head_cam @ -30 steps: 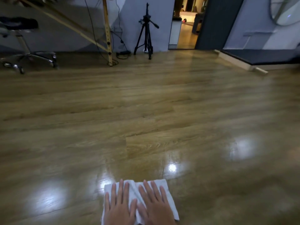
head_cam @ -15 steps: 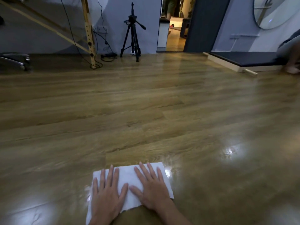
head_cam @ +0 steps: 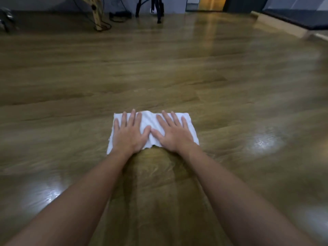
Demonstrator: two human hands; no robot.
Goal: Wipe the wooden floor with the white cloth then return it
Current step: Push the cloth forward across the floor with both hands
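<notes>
A white cloth (head_cam: 148, 119) lies spread flat on the wooden floor (head_cam: 177, 77), in the middle of the head view. My left hand (head_cam: 130, 135) rests palm down on the cloth's left half, fingers spread. My right hand (head_cam: 173, 134) lies flat on its right half, also with fingers apart. The thumbs nearly touch at the cloth's middle. Both forearms stretch out straight from the bottom of the frame. Neither hand curls around the cloth; both press it to the floor.
Along the far wall stand a wooden stand leg (head_cam: 96, 16) with cables (head_cam: 120, 15), black tripod legs (head_cam: 156, 9) and an open doorway (head_cam: 211, 3). A low platform with a dark mat (head_cam: 292, 18) sits at the far right. A chair base (head_cam: 5, 18) is far left.
Both hands have slid the cloth forward along the floor, away from me. My arms are now stretched out, and the view has tilted down toward the floor.
</notes>
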